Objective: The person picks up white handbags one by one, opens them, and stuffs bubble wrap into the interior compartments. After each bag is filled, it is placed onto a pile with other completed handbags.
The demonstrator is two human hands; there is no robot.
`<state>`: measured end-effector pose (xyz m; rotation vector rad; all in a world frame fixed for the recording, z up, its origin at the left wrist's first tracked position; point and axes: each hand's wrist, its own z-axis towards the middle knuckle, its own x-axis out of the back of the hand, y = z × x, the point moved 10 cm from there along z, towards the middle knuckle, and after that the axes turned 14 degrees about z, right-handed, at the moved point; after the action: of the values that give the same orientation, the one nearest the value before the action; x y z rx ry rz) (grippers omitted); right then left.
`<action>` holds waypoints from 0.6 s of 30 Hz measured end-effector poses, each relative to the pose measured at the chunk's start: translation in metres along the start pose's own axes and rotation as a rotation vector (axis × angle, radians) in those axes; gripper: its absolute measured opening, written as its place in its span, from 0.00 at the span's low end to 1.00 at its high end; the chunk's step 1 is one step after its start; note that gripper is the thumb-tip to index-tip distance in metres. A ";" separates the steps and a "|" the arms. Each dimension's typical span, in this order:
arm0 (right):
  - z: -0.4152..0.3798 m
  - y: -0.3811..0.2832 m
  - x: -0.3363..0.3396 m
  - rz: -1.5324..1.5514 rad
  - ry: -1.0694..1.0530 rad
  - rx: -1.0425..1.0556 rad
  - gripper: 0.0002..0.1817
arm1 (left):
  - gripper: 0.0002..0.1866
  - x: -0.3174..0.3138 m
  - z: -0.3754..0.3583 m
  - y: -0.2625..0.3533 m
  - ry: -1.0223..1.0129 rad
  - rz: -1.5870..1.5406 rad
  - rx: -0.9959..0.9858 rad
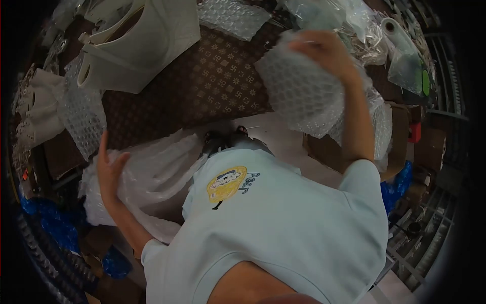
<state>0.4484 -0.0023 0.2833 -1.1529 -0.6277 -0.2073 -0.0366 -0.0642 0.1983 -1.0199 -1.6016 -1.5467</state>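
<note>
My left hand [112, 172] is at the left, its index finger pointing up and the thumb apart. It looks open, beside a bubble wrap sheet [81, 109] and above a crumpled white plastic bag [157, 167]. Raised at the upper right, my right hand [326, 50] is slightly blurred, with bent fingers at the top edge of another bubble wrap sheet [304, 96]. The fingers look closed on that sheet, which hangs over the table's near edge. A cream-coloured moulded shell [152, 48] rests on the patterned brown table cover [228, 71].
More bubble wrap [235, 17] lies at the back. Clear plastic wrapping and a film roll [397, 33] are at the upper right. A cardboard box [324, 149] stands below the table edge at right. Blue plastic bags [53, 223] and shelving [420, 248] flank me.
</note>
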 end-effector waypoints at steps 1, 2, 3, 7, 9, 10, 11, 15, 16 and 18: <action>0.020 -0.020 -0.058 0.079 -0.221 0.085 0.07 | 0.40 -0.022 0.012 0.060 -0.158 -0.090 -0.100; 0.031 -0.048 -0.106 0.066 -0.369 0.190 0.10 | 0.39 -0.047 0.016 0.102 -0.282 -0.257 -0.138; 0.040 -0.076 -0.140 0.022 -0.430 0.341 0.11 | 0.38 -0.071 0.018 0.144 -0.413 -0.421 -0.155; 0.064 -0.086 -0.170 0.135 -0.410 0.281 0.13 | 0.29 -0.098 0.058 0.187 -0.034 -0.585 -0.390; 0.062 -0.063 -0.150 0.090 -0.353 0.194 0.20 | 0.22 -0.101 0.070 0.143 -0.064 -0.554 -0.214; 0.046 -0.047 -0.125 0.086 -0.309 0.188 0.25 | 0.19 -0.099 0.071 0.106 -0.122 -0.554 -0.043; 0.030 -0.021 -0.100 0.084 -0.288 0.030 0.29 | 0.17 -0.097 0.068 0.069 -0.178 -0.557 0.130; -0.053 0.085 -0.032 0.071 -0.359 -0.627 0.28 | 0.21 -0.057 0.059 -0.006 -0.065 -0.664 0.438; -0.062 0.101 -0.034 0.047 -0.370 -0.643 0.27 | 0.21 -0.052 0.058 -0.015 -0.050 -0.655 0.449; -0.073 0.119 -0.034 0.114 -0.310 -0.653 0.23 | 0.23 -0.046 0.061 -0.029 -0.037 -0.540 0.492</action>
<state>0.5021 -0.0250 0.1519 -1.8698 -0.7907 -0.1382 -0.0377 -0.0069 0.1404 -0.3615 -2.2593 -1.3373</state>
